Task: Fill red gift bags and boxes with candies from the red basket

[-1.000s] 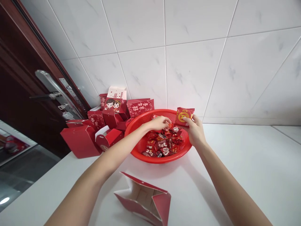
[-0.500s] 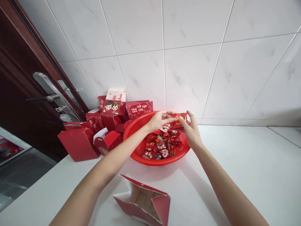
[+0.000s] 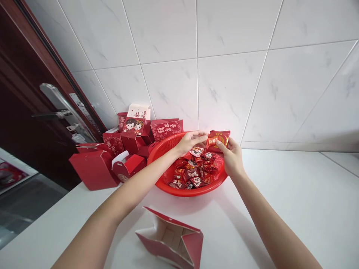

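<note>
Above the back right of a red plastic basket [image 3: 164,186], my right hand [image 3: 233,157] is closed on a larger red packet [image 3: 225,137] with gold print. Its thumb also presses on a small orange-red wrapped candy [image 3: 213,141] in front of that packet. Fingertips of my left hand [image 3: 188,145] pinch the candy's left end. Several red and dark wrapped candies [image 3: 193,172] lie in the basket below my hands. Nearer to me on the white table stands an open red paper box [image 3: 168,244], its pale inside showing.
Left of the basket, red gift boxes [image 3: 94,170] crowd together, some closed and some with flaps up. A white box flap [image 3: 138,111] rises among them. Behind is a tiled wall [image 3: 168,89]; at the left, a dark door with a metal handle [image 3: 57,100].
My right hand has shifted slightly right with the larger packet, which now shows more of its front. The small candy is more visible between my hands. The boxes and basket stay put.
</note>
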The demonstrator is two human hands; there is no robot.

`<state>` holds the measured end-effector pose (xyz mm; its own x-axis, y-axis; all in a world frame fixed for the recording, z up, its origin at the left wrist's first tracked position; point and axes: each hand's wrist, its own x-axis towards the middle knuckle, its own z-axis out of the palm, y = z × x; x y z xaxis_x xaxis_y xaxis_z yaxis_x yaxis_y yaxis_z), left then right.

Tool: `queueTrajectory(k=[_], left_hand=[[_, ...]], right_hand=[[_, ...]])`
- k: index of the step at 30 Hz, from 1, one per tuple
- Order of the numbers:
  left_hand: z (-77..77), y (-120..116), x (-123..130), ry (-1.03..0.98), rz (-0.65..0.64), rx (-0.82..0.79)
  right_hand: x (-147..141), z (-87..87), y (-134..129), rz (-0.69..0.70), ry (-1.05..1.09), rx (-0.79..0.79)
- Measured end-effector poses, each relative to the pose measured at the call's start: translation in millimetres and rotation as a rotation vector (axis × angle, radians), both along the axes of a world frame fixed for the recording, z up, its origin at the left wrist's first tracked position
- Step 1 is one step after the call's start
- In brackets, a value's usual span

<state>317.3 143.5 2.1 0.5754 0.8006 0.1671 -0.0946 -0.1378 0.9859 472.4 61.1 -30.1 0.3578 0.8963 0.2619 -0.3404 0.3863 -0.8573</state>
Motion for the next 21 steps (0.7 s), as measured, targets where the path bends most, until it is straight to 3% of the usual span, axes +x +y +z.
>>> queueTrajectory(k=[3, 6, 9, 14, 18, 21], left_hand=[[-14.8, 6.0, 2.4, 0.216, 0.006, 0.089], [-31.8, 4.3, 7.3, 0.641, -0.127, 0.318], [-43.3, -1.7, 13.7, 0.886, -0.168, 0.516], [-49.8, -5.1, 19.8, 1.015, -0.120, 0.692], [-53.3, -1.8, 18.7, 0.977, -0.188, 0.645], [-51.3, 3.3, 15.3, 0.926, -0.249, 0.521]], right_hand=[[0.5, -2.4, 2.8, -0.083, 0.060, -0.027], [1.3, -4.2, 4.2, -0.117, 0.053, -0.039], [2.1, -5.0, 4.5, -0.117, 0.016, -0.028], [3.1, -6.2, 5.5, -0.129, -0.019, -0.028], [3.7, -7.6, 6.9, -0.130, -0.033, -0.027], [3.8, -8.3, 7.5, -0.114, -0.024, -0.025]])
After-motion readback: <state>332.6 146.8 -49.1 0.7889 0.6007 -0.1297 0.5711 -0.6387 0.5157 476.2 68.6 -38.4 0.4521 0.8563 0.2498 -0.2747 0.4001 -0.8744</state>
